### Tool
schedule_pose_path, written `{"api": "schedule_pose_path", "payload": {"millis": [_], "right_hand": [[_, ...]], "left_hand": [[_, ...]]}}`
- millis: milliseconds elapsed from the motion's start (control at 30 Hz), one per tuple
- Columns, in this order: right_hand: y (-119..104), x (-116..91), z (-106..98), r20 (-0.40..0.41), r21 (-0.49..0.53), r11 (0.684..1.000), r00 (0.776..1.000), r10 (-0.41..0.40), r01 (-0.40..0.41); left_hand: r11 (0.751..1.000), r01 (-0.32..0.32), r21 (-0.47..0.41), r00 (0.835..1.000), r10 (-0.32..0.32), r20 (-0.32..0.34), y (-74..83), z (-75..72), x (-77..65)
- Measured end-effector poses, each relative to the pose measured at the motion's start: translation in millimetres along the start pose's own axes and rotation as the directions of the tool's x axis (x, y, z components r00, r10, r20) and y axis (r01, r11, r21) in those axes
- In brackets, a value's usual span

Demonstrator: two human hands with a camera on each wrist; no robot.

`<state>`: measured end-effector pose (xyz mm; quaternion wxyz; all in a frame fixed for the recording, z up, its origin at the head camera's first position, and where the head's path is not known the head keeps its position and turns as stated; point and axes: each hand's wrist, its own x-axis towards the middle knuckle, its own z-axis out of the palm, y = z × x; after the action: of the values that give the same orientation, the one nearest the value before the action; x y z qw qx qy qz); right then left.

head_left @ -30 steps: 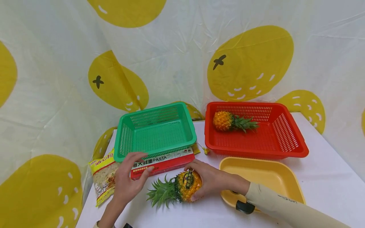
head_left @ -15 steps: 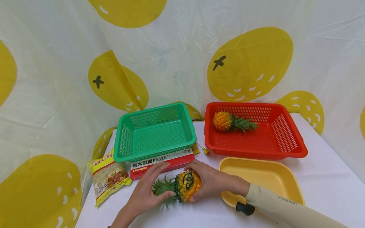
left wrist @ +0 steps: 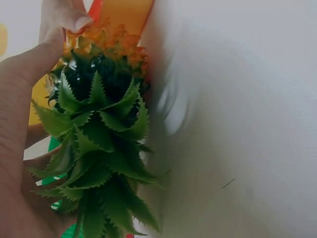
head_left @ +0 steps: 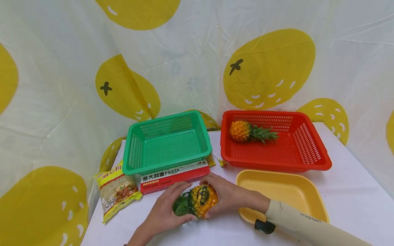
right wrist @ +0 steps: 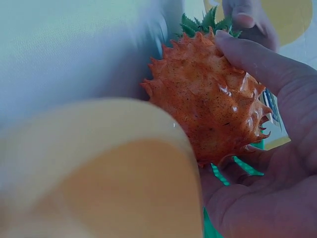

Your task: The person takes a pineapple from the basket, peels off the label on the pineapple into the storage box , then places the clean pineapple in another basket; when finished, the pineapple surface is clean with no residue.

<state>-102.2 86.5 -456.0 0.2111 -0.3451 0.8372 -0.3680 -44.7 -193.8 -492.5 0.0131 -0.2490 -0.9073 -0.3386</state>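
Note:
A small pineapple (head_left: 203, 201) with a dark label lies on its side on the white table, leaves toward the left. My right hand (head_left: 226, 194) grips its orange body, thumb on the near side and fingers on the far side. Around the leafy crown curves my left hand (head_left: 166, 208), its thumb close to the fruit's top. The left wrist view shows the green leaves (left wrist: 99, 144) between that thumb and the fingers behind them. From the right wrist view, the spiky base of the fruit (right wrist: 208, 99) faces the camera.
Behind the hands lies a red pasta box (head_left: 175, 177), with a green basket (head_left: 167, 167) partly over it. A yellow noodle bag (head_left: 118, 193) is at left. At back right, a red basket (head_left: 271, 165) holds another pineapple (head_left: 241, 130). A yellow tray (head_left: 295, 191) sits under my right forearm.
My left hand has moved right, from over the pasta box and noodle bag to around the pineapple's leaves. The right hand keeps its grip, and the pineapple stays in place.

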Motion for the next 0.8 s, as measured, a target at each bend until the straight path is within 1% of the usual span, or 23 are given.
{"api": "schedule_pose_path", "payload": {"millis": [67, 167, 400, 500, 633, 733, 800], "right_hand": [[0, 0, 0, 0.0, -0.004, 1.0, 1.0, -0.004, 0.004], [0, -1, 1, 0.004, -0.003, 1.0, 1.0, -0.016, 0.016], [3, -2, 1, 0.03, 0.024, 0.999, 0.999, -0.025, 0.025], [4, -2, 1, 0.039, 0.024, 1.0, 0.999, -0.021, 0.02], [3, -3, -4, 0.048, 0.026, 1.0, 0.999, 0.014, -0.015], [2, -4, -9, 0.038, 0.006, 0.999, 0.999, 0.035, -0.035], [0, -5, -13, 0.017, -0.014, 1.0, 1.0, 0.026, -0.026]], "left_hand": [[0.999, -0.017, 0.031, 1.0, 0.017, -0.007, -0.1, 1.8, -0.1], [0.998, -0.031, 0.056, 0.999, 0.032, -0.018, -0.2, 4.0, 0.1], [0.997, -0.03, 0.074, 0.999, 0.031, -0.012, -0.7, 7.2, 1.1], [0.997, -0.023, 0.072, 1.0, 0.024, -0.006, -0.1, 7.0, 1.0], [0.998, -0.016, 0.068, 1.0, 0.016, 0.0, 1.8, 5.9, 2.0], [0.996, -0.03, 0.078, 1.0, 0.03, -0.003, 2.6, 5.7, 2.6], [0.995, -0.042, 0.087, 0.999, 0.043, -0.008, 2.5, 5.8, 2.4]]}}
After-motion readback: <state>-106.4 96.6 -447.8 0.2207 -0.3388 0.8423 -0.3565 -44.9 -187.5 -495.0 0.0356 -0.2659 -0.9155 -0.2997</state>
